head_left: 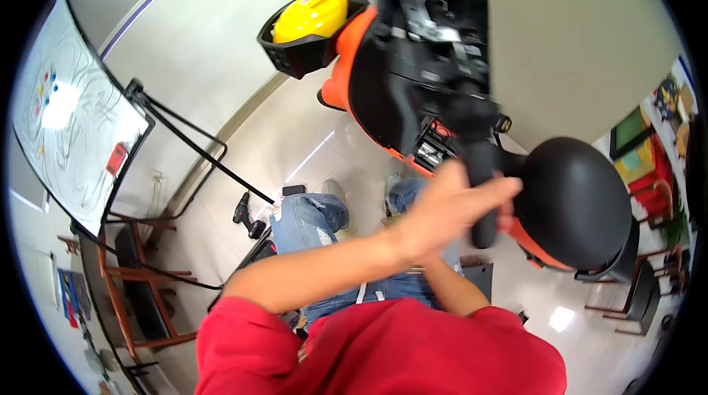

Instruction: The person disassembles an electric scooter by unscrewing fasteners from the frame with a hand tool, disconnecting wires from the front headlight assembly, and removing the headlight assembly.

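Observation:
My left hand (453,207) is closed around the black handlebar grip (483,207) of an orange and black scooter, its thumb lying across the grip. Above it, the handlebar section (442,48) shows exposed metal and dark parts, blurred by motion. Behind my left wrist, my right hand is hidden; only the right forearm (453,288) shows, reaching forward beneath the left one. The scooter's black seat (575,203) is just right of the grip. An orange-edged opening (434,151) with parts inside lies below the handlebar.
A yellow helmet (313,15) sits in the scooter's black front basket (295,57). On the floor at left lie a power drill (247,214) and a phone-like dark object (293,190). A whiteboard (81,115) on a black stand and wooden chairs (140,277) stand left.

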`<action>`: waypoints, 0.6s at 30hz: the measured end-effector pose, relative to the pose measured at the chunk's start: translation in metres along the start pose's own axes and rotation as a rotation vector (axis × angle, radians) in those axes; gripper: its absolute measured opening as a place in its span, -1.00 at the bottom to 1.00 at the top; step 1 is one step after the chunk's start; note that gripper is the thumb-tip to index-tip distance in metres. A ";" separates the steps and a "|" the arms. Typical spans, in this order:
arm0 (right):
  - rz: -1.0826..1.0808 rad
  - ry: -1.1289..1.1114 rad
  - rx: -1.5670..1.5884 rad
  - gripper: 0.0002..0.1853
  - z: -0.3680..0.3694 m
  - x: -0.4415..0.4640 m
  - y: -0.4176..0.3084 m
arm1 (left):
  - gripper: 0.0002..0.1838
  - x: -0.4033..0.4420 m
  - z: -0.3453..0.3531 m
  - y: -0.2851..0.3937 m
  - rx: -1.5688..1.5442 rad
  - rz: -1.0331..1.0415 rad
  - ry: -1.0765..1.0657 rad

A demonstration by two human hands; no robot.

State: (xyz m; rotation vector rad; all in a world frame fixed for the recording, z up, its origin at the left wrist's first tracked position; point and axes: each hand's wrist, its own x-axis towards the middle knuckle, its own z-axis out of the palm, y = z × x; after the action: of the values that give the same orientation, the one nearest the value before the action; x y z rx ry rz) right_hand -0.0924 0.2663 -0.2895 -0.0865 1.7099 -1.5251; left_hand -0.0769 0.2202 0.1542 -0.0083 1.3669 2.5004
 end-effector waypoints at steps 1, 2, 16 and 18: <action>-0.011 0.024 0.126 -0.77 0.001 0.000 0.000 | -0.77 -0.019 -0.012 0.015 0.059 -0.028 0.020; -0.023 0.048 0.254 -0.79 0.001 0.000 0.002 | -0.79 -0.035 -0.021 0.025 0.086 -0.015 0.080; -0.156 0.063 0.212 -0.62 -0.006 -0.011 -0.099 | -0.64 -0.067 -0.032 0.086 0.336 -0.221 0.472; -0.300 0.190 0.133 -0.55 -0.026 0.007 -0.125 | -0.61 -0.068 -0.030 0.085 0.326 -0.215 0.482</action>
State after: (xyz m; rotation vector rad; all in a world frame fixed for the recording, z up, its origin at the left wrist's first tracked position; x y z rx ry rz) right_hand -0.1690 0.2504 -0.1885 -0.1375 1.7975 -1.9171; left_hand -0.0370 0.1353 0.2170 -0.6889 1.8294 2.1481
